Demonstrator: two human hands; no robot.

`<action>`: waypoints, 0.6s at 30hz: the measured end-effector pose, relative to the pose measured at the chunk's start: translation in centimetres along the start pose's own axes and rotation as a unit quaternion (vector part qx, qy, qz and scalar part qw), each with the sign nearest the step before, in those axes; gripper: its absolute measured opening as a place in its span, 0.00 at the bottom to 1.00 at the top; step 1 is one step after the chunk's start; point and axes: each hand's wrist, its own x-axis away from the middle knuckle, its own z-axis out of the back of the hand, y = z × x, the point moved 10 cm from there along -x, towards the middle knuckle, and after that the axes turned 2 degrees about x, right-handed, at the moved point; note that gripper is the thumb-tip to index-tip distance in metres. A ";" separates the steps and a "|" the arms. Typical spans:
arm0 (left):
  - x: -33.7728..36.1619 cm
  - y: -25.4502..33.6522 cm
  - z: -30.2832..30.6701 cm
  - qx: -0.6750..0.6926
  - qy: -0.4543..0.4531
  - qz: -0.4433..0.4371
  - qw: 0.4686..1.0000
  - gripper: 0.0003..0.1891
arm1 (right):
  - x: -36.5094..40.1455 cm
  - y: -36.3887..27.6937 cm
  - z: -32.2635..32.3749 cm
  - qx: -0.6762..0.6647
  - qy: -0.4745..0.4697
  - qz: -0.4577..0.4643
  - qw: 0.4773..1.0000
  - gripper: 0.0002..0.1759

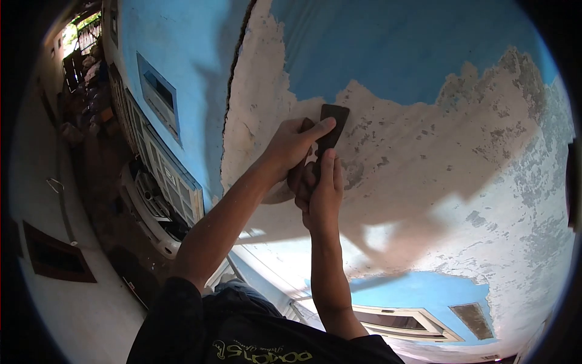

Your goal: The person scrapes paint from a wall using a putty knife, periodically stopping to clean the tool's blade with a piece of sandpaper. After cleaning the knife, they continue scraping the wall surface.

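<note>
A dark flat scraper [334,124] is held up against the wall, its wide end near the ragged lower edge of the blue paint [376,48]. My left hand [295,145] grips it from the left, with the thumb laid along the blade. Just below, my right hand [321,185] is wrapped round its lower part, fingers pointing up. Bare, patchy off-white wall [412,158] surrounds both hands. The handle is mostly hidden by my fingers.
A dark crack [230,91] runs down the wall at the left. Beyond it are a small window [159,94], window frames and a white car [145,209]. Another window [400,320] shows at the lower right. Bags and clutter [91,91] lie at the far upper left.
</note>
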 end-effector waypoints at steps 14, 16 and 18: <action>0.7 -1.1 -0.5 0.052 -0.014 0.042 0.998 0.26 | 1.3 0.5 0.4 -0.042 -0.017 0.006 0.999 0.18; 1.0 0.0 -0.8 0.070 -0.019 0.041 0.997 0.26 | 0.4 0.4 0.2 -0.036 -0.037 0.016 0.999 0.17; 1.7 0.1 -1.0 0.081 -0.024 0.052 0.995 0.26 | 0.6 0.6 0.5 -0.028 -0.020 0.022 0.999 0.15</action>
